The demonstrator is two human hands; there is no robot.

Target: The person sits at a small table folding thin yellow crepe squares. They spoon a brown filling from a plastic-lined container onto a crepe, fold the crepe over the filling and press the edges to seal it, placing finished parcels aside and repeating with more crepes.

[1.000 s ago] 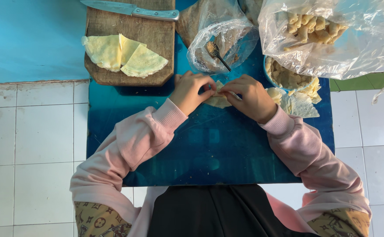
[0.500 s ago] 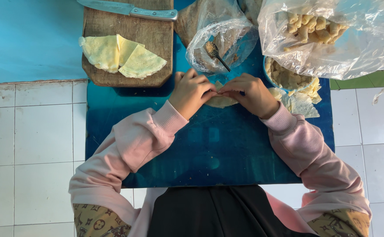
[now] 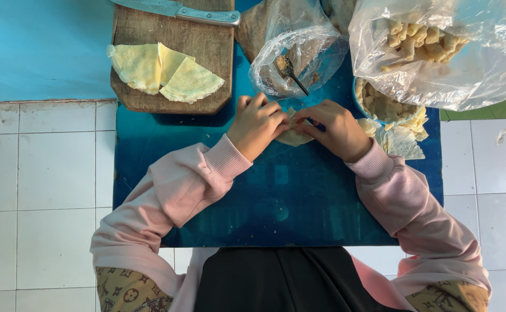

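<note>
My left hand (image 3: 259, 123) and my right hand (image 3: 333, 128) meet over a pale thin wrapper (image 3: 294, 136) lying on the blue board (image 3: 276, 196). Fingers of both hands pinch and fold its top edge; most of the wrapper is hidden under them. Just beyond the hands lies a clear plastic bag (image 3: 299, 55) with brown filling and a spoon (image 3: 289, 69) in it. A wooden cutting board (image 3: 175, 49) at the upper left carries several folded yellow wrappers (image 3: 163, 72).
A knife (image 3: 178, 10) lies across the wooden board's far edge. At the right stands a bowl of rolled pieces (image 3: 380, 104) beside loose wrappers (image 3: 403, 138), and a large plastic bag of rolled pieces (image 3: 438, 46). White floor tiles (image 3: 39, 190) surround the blue board.
Both hands stay together over the wrapper, with only small finger shifts along its edge. Nothing else has moved.
</note>
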